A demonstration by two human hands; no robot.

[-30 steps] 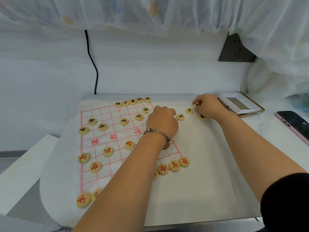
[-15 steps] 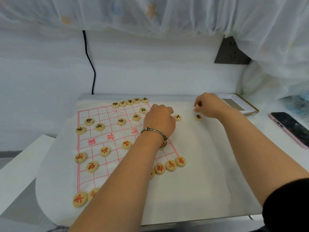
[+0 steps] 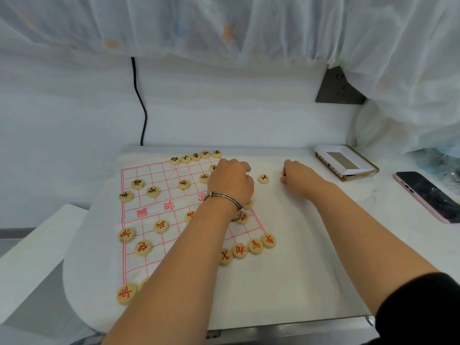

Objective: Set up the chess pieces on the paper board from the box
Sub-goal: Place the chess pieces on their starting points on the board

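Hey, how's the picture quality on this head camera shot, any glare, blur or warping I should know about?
Head view: soft, even light, almost shadowless; no hard glare, just dull reflections on the phone; wide-angle stretch swells the forearms toward the bottom edge; near red pieces read crisp, far black pieces softer; the piece pinched in the right hand is mostly hidden.

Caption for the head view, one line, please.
Left hand over red-lined paper board; right hand pinches a round wooden disc; black-marked disc lies between them.

Left hand (image 3: pixel 231 180) fingertips hidden; piece (image 3: pixel 283 174) in right hand (image 3: pixel 298 180) mostly covered; phone (image 3: pixel 428 195) cropped by edge.
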